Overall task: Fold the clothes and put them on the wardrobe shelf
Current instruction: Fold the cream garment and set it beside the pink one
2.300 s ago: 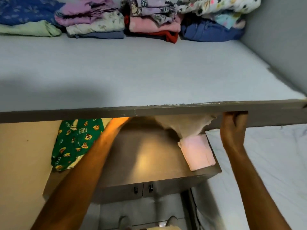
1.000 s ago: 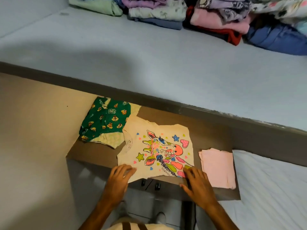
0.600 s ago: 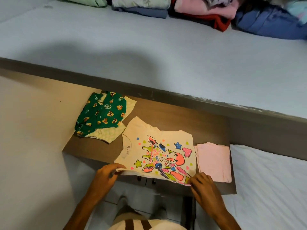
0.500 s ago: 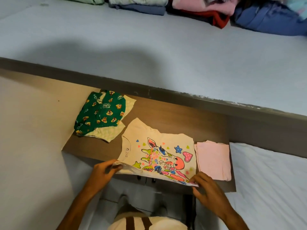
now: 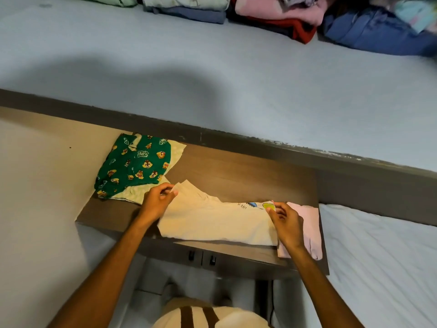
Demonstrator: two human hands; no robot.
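A cream T-shirt (image 5: 212, 221) lies on the brown cabinet top (image 5: 236, 178), doubled over so its plain back faces up; only a strip of the colourful print shows at the far right edge. My left hand (image 5: 157, 200) pinches the folded hem at the shirt's far left corner. My right hand (image 5: 285, 221) pinches the hem at the far right corner. A green cartoon-print garment (image 5: 134, 164) lies folded to the left, and a folded pink cloth (image 5: 309, 228) lies to the right, partly under my right hand.
Above the cabinet runs a wide grey wardrobe shelf (image 5: 212, 91) with a dark front edge. Several folded garments (image 5: 283, 13) are stacked along its back. A white mattress (image 5: 383, 261) is to the right. The cabinet has two small door handles (image 5: 201, 256).
Both hands lifted the shirt's near hem and carried it away from me over the giraffe print, folding the shirt in half. The print is now almost hidden.
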